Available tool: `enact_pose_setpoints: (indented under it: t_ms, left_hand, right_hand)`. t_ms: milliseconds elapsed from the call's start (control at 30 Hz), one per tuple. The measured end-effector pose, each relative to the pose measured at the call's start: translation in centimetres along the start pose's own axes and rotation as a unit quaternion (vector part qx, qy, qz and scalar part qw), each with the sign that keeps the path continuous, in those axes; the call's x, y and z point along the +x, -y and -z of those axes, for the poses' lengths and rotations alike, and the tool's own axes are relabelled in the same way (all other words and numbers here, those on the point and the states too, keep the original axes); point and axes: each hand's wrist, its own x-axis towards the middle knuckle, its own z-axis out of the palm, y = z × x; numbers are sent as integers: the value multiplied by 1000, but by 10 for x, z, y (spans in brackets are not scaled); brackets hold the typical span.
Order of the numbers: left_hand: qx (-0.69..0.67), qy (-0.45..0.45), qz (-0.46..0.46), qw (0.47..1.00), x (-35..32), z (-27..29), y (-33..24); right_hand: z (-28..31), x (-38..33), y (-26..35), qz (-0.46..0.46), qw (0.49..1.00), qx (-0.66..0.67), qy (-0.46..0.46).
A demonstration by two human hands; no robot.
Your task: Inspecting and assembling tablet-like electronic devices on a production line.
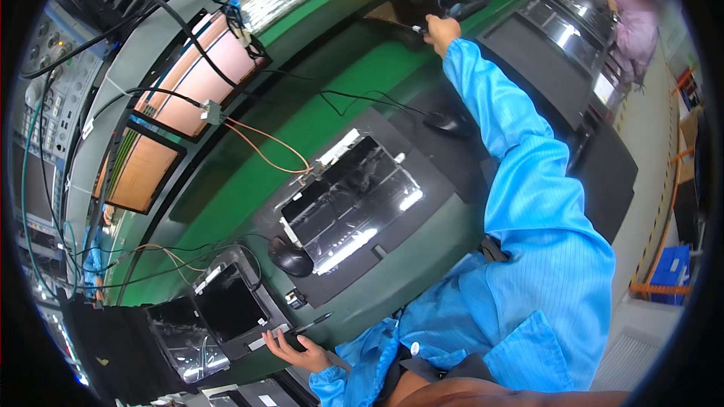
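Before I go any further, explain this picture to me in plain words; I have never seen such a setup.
There is no robot here: these are a person's bare hands in blue sleeves. The single picture comes from a wide fisheye camera on that person's head, so straight edges bend. On the green tabletop lie a glossy dark panel, a black mouse beside it and another mouse farther off. The left hand has its fingers spread near a pen-like tool; contact is unclear. The right hand reaches far out to some dark items; I can't tell whether it grips one. Another person is at the upper right.
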Motion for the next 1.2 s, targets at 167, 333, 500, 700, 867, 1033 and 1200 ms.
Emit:
enact_pose_setpoints:
  t_ms: [167, 333, 500, 700, 867, 1033, 1200]
  left_hand:
    - [-23, -3, -15, 1000, 1, -7, 5]
    - [-51, 8, -18, 999, 7, -8, 1]
    - [-57, 4, -24, 998, 11, -10, -1]
    - [-40, 13, -10, 999, 5, -1, 5]
    - [-20, 67, 19, 997, 30, -11, 21]
    - [21, 3, 33, 999, 56, 21, 71]
    - [57, 101, 32, 993, 64, 30, 116]
  right_hand:
    - [83, -41, 80, 83, 985, 147, 19]
    - [256, -59, 112, 180, 969, 169, -14]
    - [352, -111, 111, 219, 961, 100, -135]
    - [361, -79, 57, 2, 997, 76, 18]
    - [383, -102, 109, 231, 724, -649, -35]
    - [219, -260, 99, 483, 761, -370, 226]
    - [41, -493, 14, 624, 514, -142, 571]
